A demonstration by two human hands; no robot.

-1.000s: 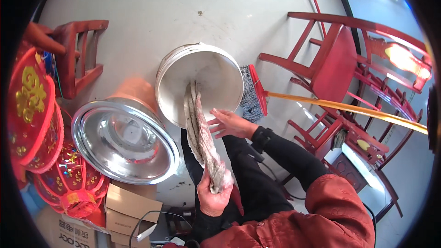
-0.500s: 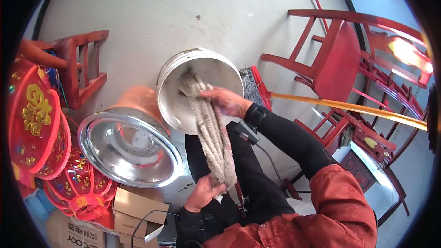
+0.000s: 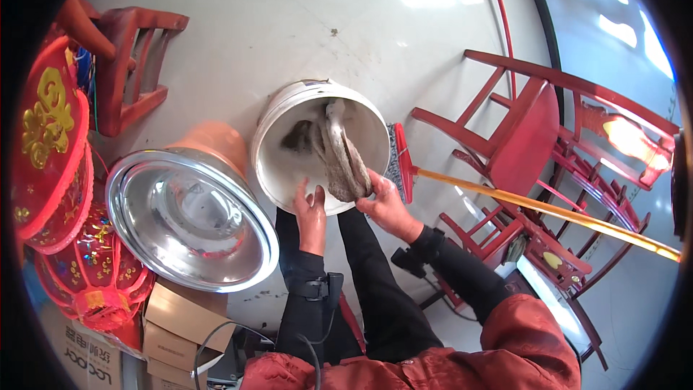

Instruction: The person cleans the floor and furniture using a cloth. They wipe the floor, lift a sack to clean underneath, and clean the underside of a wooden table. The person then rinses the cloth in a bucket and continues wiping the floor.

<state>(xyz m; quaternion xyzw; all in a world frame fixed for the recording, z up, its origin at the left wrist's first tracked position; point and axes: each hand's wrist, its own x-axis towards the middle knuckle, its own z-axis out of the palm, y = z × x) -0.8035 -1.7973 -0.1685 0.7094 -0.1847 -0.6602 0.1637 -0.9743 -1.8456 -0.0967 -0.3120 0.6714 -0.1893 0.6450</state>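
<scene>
Wringing stage: a twisted grey-brown cloth (image 3: 341, 155) is being worked over a white bucket (image 3: 278, 130) standing on the pale floor (image 3: 289, 22).
Cloth position: draped from the bucket's interior up over its near rim; the far end lies inside against the wall, and the near end sits between the two hands.
Left hand (image 3: 312, 211): placed at the near rim just beside the cloth, fingers extended and loose; no closed grasp on the cloth is visible.
Right hand (image 3: 386, 206): fingers wrapped around the near end of the cloth at the rim, gripping it.
Step in hand: judged to be squeezing or rinsing the cloth in the bucket.
Next move requirement: the left hand would likely need a firm hold lower on the cloth so both hands can twist in opposition, keeping the drip inside the bucket.
Adjacent items: a steel basin (image 3: 191, 220) to the left, a red-headed broom (image 3: 505, 198) to the right, a red chair (image 3: 534, 126) beyond.
</scene>
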